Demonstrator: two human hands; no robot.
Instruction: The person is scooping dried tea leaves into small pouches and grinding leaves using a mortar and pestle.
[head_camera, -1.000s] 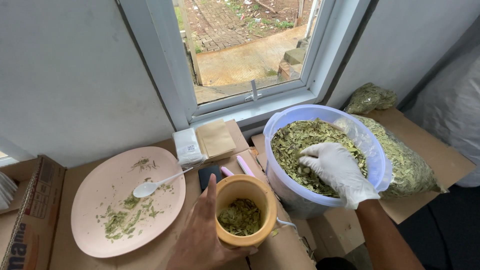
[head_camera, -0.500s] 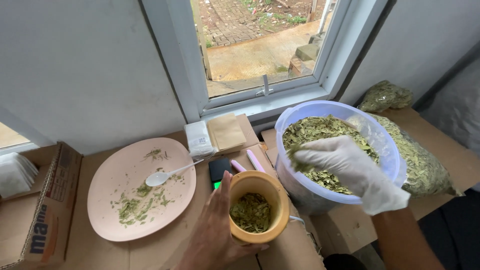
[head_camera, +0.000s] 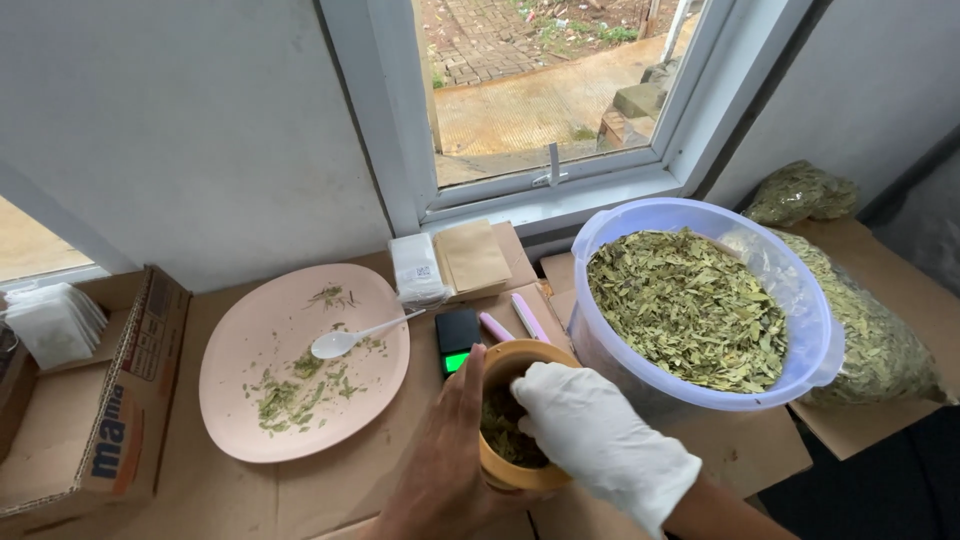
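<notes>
My bare left hand (head_camera: 447, 463) wraps around the left side of a small yellow-orange cup (head_camera: 510, 470) holding dried green leaves. My right hand (head_camera: 590, 435), in a white glove, sits over the cup's mouth with its fingers down inside, hiding most of the leaves there. What the gloved fingers pinch is hidden. Just to the right stands a big pale blue tub (head_camera: 808, 310) full of dried green leaves (head_camera: 685, 305).
A pink plate (head_camera: 250, 350) with leaf crumbs and a white spoon (head_camera: 350, 338) lies at the left. A small black scale (head_camera: 458, 338), two pink pens (head_camera: 520, 322), packets of white and brown sachets (head_camera: 450, 262), a cardboard box (head_camera: 100, 420) and clear bags of leaves (head_camera: 880, 345) surround the cup.
My gloved right hand left the blue tub and came down over the yellow cup. The view shifted, with the left hand still on the cup.
</notes>
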